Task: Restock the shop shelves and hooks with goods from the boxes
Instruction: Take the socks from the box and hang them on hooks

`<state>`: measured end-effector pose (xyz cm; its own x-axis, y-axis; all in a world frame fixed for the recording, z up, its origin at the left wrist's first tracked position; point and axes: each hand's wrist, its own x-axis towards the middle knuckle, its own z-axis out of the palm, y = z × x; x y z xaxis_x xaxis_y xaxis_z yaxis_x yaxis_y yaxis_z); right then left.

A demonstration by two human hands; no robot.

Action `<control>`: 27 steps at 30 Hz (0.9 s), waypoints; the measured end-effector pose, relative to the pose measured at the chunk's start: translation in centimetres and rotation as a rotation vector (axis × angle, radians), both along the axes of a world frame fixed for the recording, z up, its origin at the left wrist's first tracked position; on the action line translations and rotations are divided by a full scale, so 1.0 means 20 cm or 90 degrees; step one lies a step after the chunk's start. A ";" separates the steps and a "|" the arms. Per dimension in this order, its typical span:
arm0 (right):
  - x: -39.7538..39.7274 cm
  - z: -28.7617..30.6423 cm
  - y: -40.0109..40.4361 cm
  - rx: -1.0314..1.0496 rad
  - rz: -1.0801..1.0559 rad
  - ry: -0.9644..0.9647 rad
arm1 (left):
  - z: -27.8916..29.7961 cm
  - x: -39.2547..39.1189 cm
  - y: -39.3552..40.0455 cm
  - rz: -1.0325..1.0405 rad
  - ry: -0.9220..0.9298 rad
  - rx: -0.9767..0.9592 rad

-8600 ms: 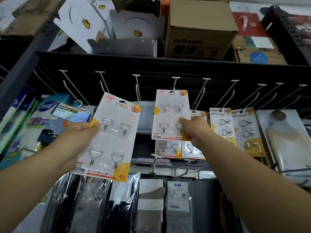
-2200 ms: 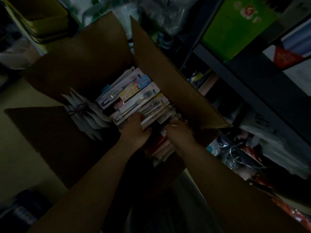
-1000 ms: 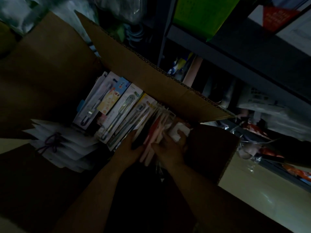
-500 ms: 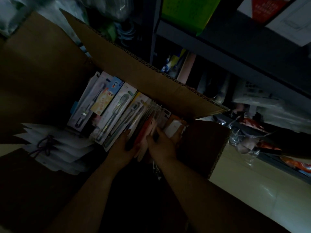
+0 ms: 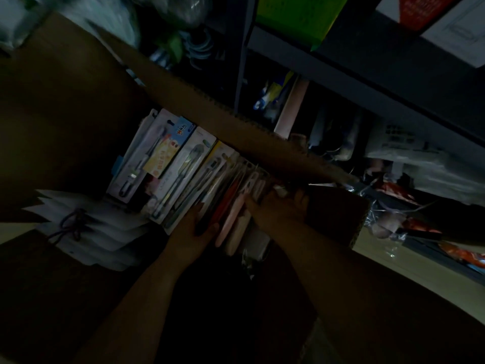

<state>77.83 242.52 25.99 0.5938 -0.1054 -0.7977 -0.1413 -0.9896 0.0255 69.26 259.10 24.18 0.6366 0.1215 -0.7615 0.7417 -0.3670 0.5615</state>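
In dim light, an open cardboard box (image 5: 236,132) on the floor holds a row of upright toothbrush packs (image 5: 181,172), standing on edge. My left hand (image 5: 191,232) rests against the near end of the row, fingers laid along a dark pack. My right hand (image 5: 278,206) reaches into the right end of the row, fingers pushed between thin packs beside pink ones (image 5: 233,219); whether it pinches one is hidden. A bundle of white packets tied with cord (image 5: 86,229) lies at the box's left.
A dark metal shelf unit (image 5: 367,82) runs along the right, its lower level crammed with bagged goods (image 5: 393,206). A green box (image 5: 296,17) stands on the shelf above. Pale floor (image 5: 420,279) shows at the right. The box's raised flap (image 5: 336,219) stands next to my right wrist.
Since about half a second ago both hands stay in the toothbrush packs; my right hand has slid a little deeper toward the box's right flap. The view has shifted slightly.
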 end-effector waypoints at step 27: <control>-0.16 -0.16 0.35 0.330 -0.701 -0.082 | -0.03 -0.11 -0.08 -0.085 -0.021 0.002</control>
